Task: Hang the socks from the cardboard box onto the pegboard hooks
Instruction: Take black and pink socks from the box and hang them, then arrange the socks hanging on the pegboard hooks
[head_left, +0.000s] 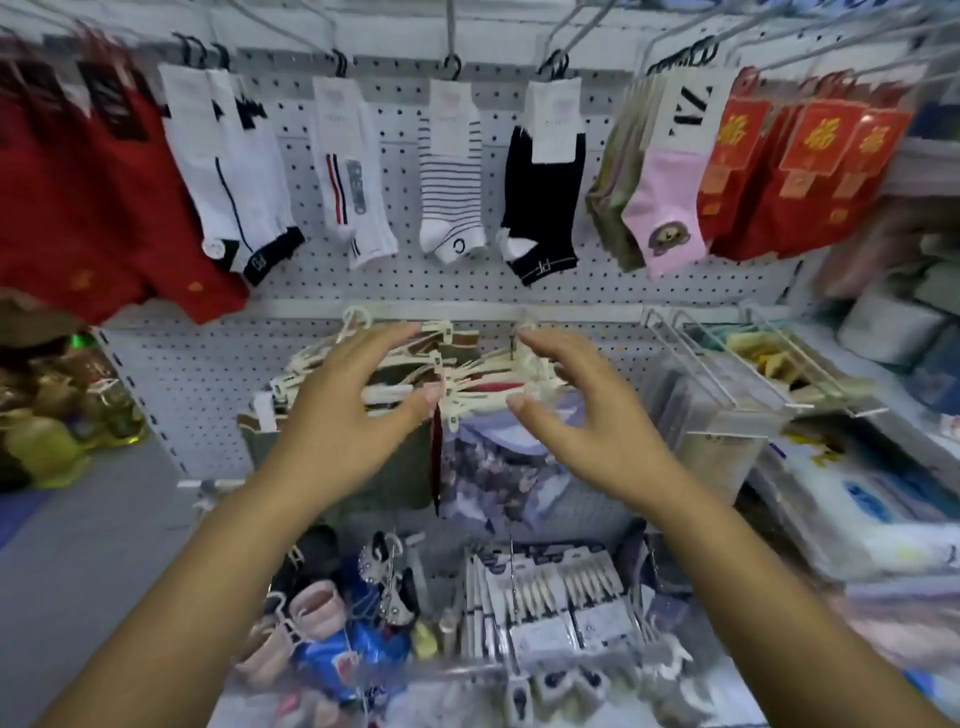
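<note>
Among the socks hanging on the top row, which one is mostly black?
The black sock, hanging between the striped sock and the pink sock; only it has a dark body.

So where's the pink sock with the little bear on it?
The pink sock hangs on the top row of the pegboard, right of centre, between the black sock and the red socks.

Even, cool, fairly bright light fills the scene without hard shadows. Wide-angle distortion bends the edges, where the red socks (98, 208) smear into blur.
</note>
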